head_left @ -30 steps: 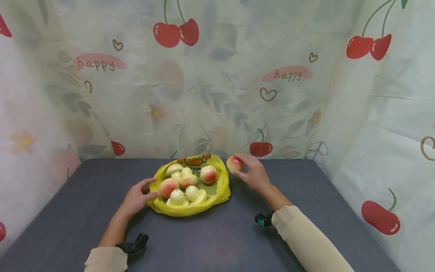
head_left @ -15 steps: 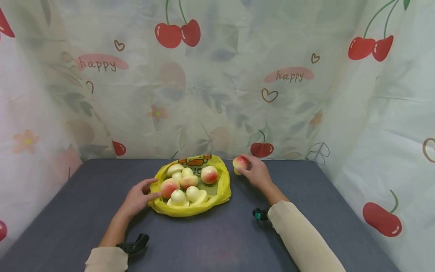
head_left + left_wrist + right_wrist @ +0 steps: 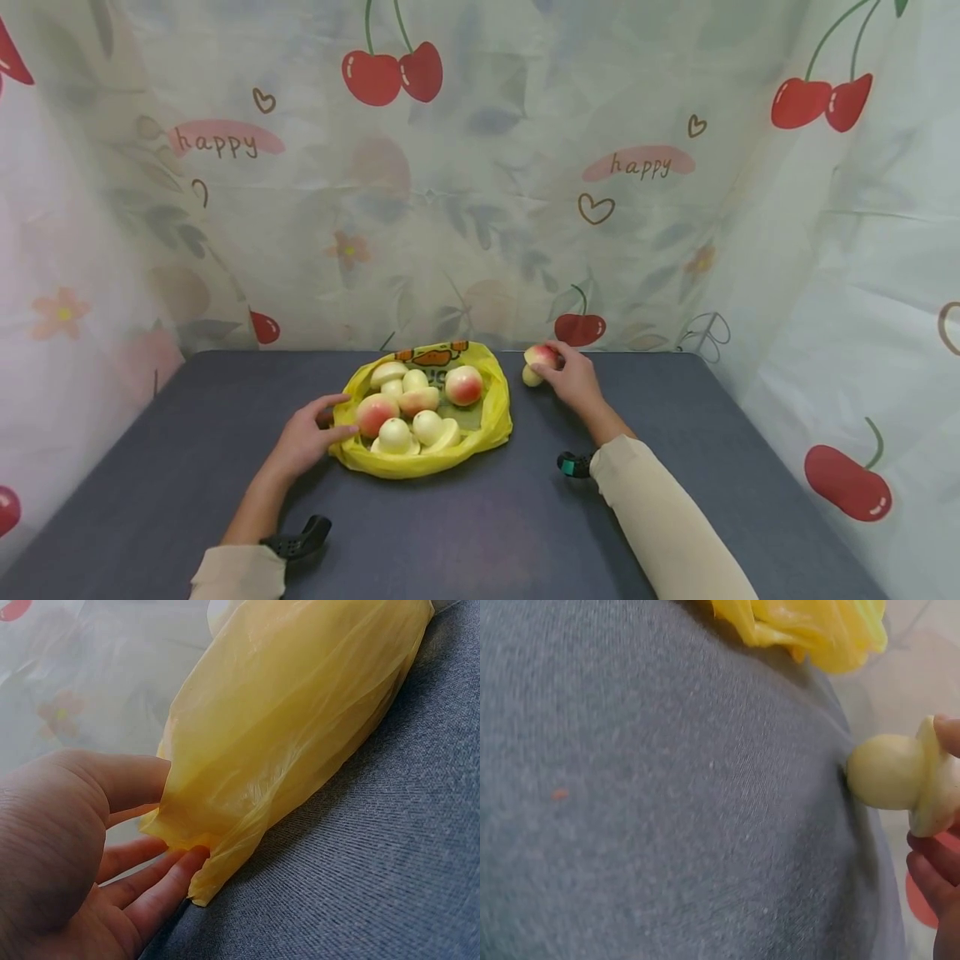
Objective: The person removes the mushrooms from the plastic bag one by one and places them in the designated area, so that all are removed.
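Observation:
A yellow plastic bag (image 3: 497, 417) stands with its mouth spread wide on the dark table. Several cream toy mushrooms lie inside, among them one with a pink-flushed cap (image 3: 463, 385) at the right. My left hand (image 3: 303, 437) holds the bag's left rim; in the left wrist view its fingers (image 3: 161, 889) reach to the bag's yellow side (image 3: 277, 727). To the right of the bag, my right hand (image 3: 579, 387) grips another toy mushroom (image 3: 532, 377) by its cap. Its rounded stem (image 3: 885, 772) points down close over the table in the right wrist view.
The grey-blue table (image 3: 465, 533) ends at a hanging cloth (image 3: 480, 275) printed with cherries and hearts, which also covers both sides. A black band (image 3: 296, 540) sits on the left wrist, and another band (image 3: 576, 465) on the right.
My right hand has moved to the right, away from the bag, and the mushroom in it has turned so that its stem shows below the cap. The left hand keeps its place at the rim.

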